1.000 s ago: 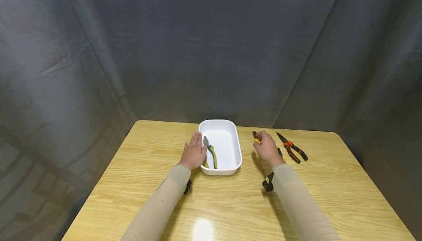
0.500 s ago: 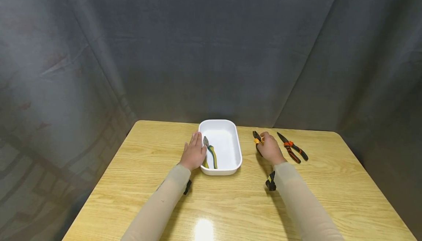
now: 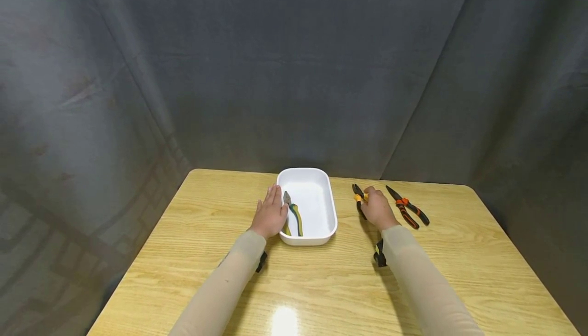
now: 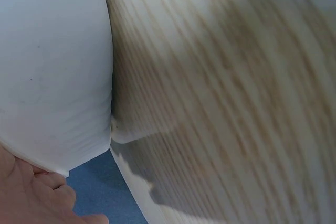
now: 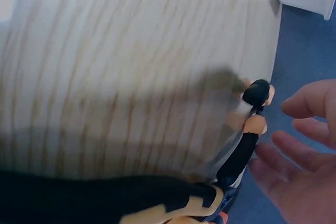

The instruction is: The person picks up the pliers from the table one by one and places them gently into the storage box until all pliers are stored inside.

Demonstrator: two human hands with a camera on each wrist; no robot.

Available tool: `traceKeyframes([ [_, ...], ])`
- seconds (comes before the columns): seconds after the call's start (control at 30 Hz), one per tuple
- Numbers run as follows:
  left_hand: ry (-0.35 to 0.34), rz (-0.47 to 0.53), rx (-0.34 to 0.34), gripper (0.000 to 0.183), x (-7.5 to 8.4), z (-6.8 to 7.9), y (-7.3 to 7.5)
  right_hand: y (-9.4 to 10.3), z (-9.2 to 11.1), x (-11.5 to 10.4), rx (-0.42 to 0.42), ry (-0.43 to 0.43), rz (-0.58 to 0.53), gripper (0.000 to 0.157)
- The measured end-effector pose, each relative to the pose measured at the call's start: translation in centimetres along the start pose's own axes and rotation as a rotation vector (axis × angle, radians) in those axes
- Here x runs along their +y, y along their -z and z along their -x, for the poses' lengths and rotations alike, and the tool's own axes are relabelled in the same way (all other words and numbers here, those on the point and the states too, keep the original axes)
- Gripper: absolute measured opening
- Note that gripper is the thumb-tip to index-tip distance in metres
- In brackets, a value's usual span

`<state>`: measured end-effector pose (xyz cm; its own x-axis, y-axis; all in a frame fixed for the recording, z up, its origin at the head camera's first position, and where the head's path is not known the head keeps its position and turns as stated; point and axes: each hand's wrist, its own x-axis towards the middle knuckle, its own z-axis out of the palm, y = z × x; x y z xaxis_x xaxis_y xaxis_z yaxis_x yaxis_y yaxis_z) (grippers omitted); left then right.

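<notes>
My left hand lies with straight fingers along the left wall of a white tray. In the left wrist view its fingers are against the tray's rim. Inside the tray are pliers with green-and-yellow handles. My right hand is over a second pair of pliers, black and yellow-orange, on the table; the hand hides one handle. In the right wrist view, thumb and loosely bent fingers stand apart, fingertips right by a pliers handle.
Long-nose pliers with orange-and-black handles lie spread to the right of my right hand. Dark curtains hang behind the wooden table. A black strap device is at the right wrist.
My right hand has shifted slightly right and loosened over the black-and-yellow pliers, and their left handle now shows. My left hand and the tray stay put.
</notes>
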<state>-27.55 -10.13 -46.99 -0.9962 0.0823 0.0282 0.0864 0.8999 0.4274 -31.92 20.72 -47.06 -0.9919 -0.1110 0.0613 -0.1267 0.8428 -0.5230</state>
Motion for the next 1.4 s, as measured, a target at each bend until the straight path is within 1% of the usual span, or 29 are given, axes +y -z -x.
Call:
traceKeyframes([
  [0.17, -0.001, 0.008, 0.003, 0.061, -0.2, -0.2, -0.2, -0.1, -0.3, 0.3, -0.003, -0.007, 0.059, 0.043],
  [0.4, -0.011, 0.028, 0.026, 0.061, -0.6, -0.5, -0.5, -0.1, -1.1, 0.2, -0.052, -0.039, 0.033, 0.044],
  [0.57, -0.008, 0.024, 0.015, 0.062, -0.9, -0.4, -0.8, -0.4, -1.4, 0.3, -0.079, -0.054, 0.039, 0.044],
  [0.83, -0.013, 0.03, 0.022, 0.061, -0.6, -0.5, -0.5, -0.6, -1.9, 0.6, -0.1, -0.064, 0.079, 0.04],
  [0.97, -0.009, 0.027, 0.021, 0.061, -0.5, -0.5, -0.2, -0.4, -1.9, 0.7, -0.11, -0.067, 0.092, 0.042],
  [1.2, -0.017, 0.031, 0.025, 0.061, -0.4, -0.5, -0.3, -0.3, -2.3, 1.1, -0.12, -0.078, 0.15, 0.046],
  [1.4, -0.008, 0.026, 0.021, 0.061, -0.4, -0.5, -0.3, -0.1, -2.2, 1.2, -0.131, -0.094, 0.168, 0.04],
])
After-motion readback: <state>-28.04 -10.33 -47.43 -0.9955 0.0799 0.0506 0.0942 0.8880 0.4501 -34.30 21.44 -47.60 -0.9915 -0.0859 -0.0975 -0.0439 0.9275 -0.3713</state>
